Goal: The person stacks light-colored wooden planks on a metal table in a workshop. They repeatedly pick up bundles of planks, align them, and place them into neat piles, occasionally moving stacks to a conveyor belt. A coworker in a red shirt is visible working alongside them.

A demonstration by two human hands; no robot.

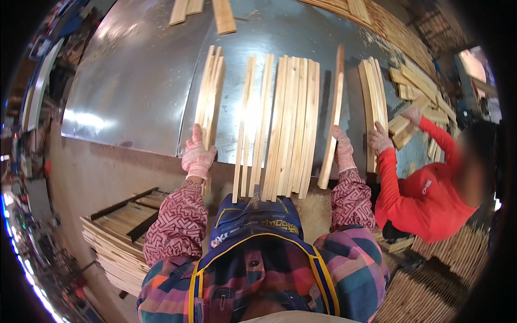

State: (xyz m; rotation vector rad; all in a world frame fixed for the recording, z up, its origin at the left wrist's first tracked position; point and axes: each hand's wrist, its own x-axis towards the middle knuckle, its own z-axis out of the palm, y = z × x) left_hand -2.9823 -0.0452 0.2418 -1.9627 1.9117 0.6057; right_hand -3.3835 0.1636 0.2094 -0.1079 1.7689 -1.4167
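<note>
My left hand (198,157), in a pale pink-stained work glove, grips the near part of a small bundle of wooden strips (210,97). Its thumb lies over their right side. My right hand (343,148), gloved too, closes on a single wooden strip (333,116) from its right side; part of the grip is hidden. Between my hands lie two narrow groups, loose strips (245,129) and a pair of strips (262,118), beside a wider row of strips (293,124) set side by side. Their near ends stick out past the table edge toward my apron.
The metal-topped table (129,81) spans the front. A co-worker in red (414,188) stands at the right, hands by another strip bundle (373,102) and a heap of wood pieces (420,89). Stacked wood (116,264) sits low left. More boards (223,16) lie at the far side.
</note>
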